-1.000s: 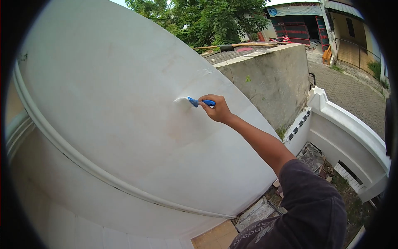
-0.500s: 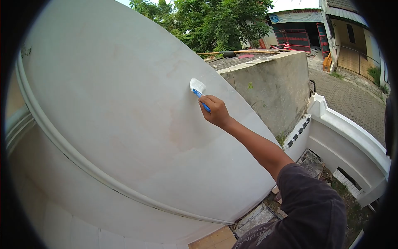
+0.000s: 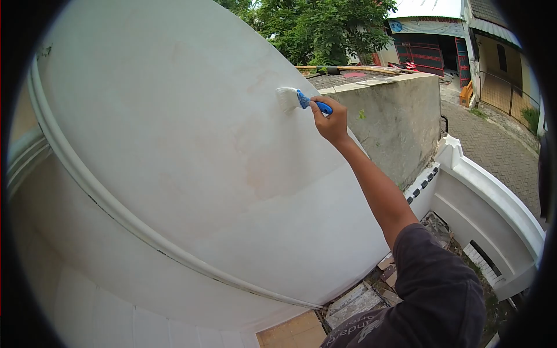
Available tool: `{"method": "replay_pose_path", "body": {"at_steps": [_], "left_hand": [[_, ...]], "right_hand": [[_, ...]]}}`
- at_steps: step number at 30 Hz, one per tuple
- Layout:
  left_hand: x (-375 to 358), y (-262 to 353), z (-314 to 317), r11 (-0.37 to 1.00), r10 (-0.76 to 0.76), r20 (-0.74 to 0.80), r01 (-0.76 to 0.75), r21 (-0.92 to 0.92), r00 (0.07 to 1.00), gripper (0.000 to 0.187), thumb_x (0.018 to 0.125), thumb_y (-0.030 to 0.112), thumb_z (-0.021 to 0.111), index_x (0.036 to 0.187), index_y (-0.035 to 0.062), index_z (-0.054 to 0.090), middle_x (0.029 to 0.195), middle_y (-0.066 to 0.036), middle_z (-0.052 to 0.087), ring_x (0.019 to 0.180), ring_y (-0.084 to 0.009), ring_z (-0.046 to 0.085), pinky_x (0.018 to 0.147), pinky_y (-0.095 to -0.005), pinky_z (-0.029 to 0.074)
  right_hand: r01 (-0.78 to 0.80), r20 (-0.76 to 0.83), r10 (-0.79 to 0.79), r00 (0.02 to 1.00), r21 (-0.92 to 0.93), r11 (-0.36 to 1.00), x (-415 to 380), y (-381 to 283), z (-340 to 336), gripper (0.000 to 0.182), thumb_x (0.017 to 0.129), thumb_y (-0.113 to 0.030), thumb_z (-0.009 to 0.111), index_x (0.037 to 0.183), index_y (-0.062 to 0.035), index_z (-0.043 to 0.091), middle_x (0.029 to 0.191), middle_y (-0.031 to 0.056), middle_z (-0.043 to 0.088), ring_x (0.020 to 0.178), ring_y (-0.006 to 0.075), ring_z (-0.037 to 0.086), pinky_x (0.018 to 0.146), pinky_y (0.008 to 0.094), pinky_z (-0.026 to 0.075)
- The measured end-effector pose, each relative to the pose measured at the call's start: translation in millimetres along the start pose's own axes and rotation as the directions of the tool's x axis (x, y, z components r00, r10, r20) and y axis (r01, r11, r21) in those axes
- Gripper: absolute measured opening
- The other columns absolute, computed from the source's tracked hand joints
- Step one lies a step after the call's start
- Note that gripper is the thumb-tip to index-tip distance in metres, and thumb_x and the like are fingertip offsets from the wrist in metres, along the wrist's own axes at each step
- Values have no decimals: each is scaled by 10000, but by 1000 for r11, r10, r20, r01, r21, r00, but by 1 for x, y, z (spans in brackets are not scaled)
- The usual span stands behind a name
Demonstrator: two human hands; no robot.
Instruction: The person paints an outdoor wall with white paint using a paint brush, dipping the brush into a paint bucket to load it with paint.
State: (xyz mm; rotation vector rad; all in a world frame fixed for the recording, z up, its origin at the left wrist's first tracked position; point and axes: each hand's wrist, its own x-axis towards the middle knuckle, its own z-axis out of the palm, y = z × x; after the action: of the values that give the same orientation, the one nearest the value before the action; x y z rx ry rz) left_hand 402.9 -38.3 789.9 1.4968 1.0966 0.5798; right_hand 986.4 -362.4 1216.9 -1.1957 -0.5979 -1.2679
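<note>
On the upper right part of a large white wall [image 3: 191, 116], a paintbrush [image 3: 303, 99] lies with its white-coated bristles against the surface, pointing to the left of the view, and its blue handle [image 3: 324, 108] slanting down to the right. The right hand [image 3: 332, 122] is closed around the handle, with the fingertips near the base of the bristles; the state of the left hand cannot be told. A bright white smear [image 3: 288, 105] shows at the bristles, and faint pinkish patches [image 3: 255, 174] mark the wall below. The bare forearm runs down to a dark sleeve [image 3: 435, 272] at the lower right. A rounded moulding [image 3: 116, 211] curves along the left and lower side of the wall. Beyond the wall's right edge stand a rough grey wall [image 3: 400, 124] and, behind it, a leafy tree [image 3: 325, 32]. At the right, a low white wall [image 3: 493, 180] borders a paved lane [image 3: 487, 136]. Near the bottom, flat slabs [image 3: 355, 304] lie beside a patch of tan floor [image 3: 293, 332]
</note>
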Motion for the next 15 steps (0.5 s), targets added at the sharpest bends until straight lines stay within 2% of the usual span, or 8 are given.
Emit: {"method": "replay_pose_path", "body": {"at_steps": [3, 6, 8, 10, 11, 12, 14, 15], "left_hand": [[-5, -6, 3, 1000, -17, 5, 17, -3, 1000, 291, 912, 370, 549, 1010, 100, 598, 702, -6, 562, 606, -115, 546, 533, -267, 453], [-2, -6, 3, 1000, -18, 2, 18, -5, 1000, 291, 913, 370, 549, 1007, 98, 597, 701, -7, 561, 605, -116, 545, 532, -268, 453], [-1, -6, 6, 1000, -18, -1, 18, -10, 1000, 291, 913, 369, 549, 1005, 98, 597, 700, -7, 560, 604, -116, 545, 531, -268, 453], [-2, -6, 3, 1000, -22, -4, 22, -6, 1000, 291, 913, 369, 548, 1003, 97, 596, 699, -8, 560, 602, -117, 545, 530, -269, 453], [-1, -5, 1, 1000, -21, -5, 21, -3, 1000, 291, 913, 369, 548, 1002, 97, 596, 699, -8, 559, 602, -117, 544, 530, -269, 453], [0, -5, 1, 1000, -21, -7, 21, -1, 1000, 291, 913, 369, 548, 1001, 96, 596, 698, -8, 559, 601, -117, 544, 530, -270, 453], [1, -4, 1, 1000, -21, -10, 21, -1, 1000, 291, 914, 369, 548, 999, 95, 595, 697, -8, 558, 600, -118, 544, 529, -270, 453], [0, -4, -1, 1000, -24, -13, 24, 3, 1000, 291, 914, 369, 548, 998, 95, 595, 697, -9, 558, 600, -118, 543, 528, -271, 453]], "right_hand": [[121, -149, -149, 977, -183, 976, 18, 14, -17, 82, 833, -42, 633, 886, 17, 652, 793, 156, 656, 690, 289, 649, 627, 333, 503], [205, -119, -244, 962, -268, 941, 19, 0, -12, 96, 829, -34, 626, 915, 7, 632, 802, 157, 638, 715, 329, 634, 632, 365, 501], [247, -44, -264, 963, -235, 940, 8, -11, 6, 98, 822, -29, 624, 915, -1, 610, 805, 155, 625, 726, 335, 621, 628, 381, 493], [314, 138, -292, 947, -190, 930, -16, -18, 36, 97, 803, -29, 640, 892, -15, 602, 815, 149, 627, 717, 318, 618, 620, 380, 499], [340, 142, -327, 934, -87, 936, -30, -27, 52, 102, 800, -31, 648, 893, -20, 606, 813, 142, 625, 713, 312, 619, 621, 377, 505], [259, 213, -256, 943, 16, 966, -42, -41, 61, 98, 798, -23, 652, 886, -15, 611, 811, 132, 629, 719, 309, 626, 629, 374, 511], [199, 249, -255, 934, 229, 953, -54, -63, 74, 73, 807, -9, 648, 876, -8, 624, 815, 126, 644, 721, 295, 640, 636, 343, 516], [113, 276, -192, 942, 277, 954, -54, -67, 74, 82, 823, -20, 654, 900, 1, 638, 823, 121, 660, 724, 241, 651, 650, 311, 520]]}}
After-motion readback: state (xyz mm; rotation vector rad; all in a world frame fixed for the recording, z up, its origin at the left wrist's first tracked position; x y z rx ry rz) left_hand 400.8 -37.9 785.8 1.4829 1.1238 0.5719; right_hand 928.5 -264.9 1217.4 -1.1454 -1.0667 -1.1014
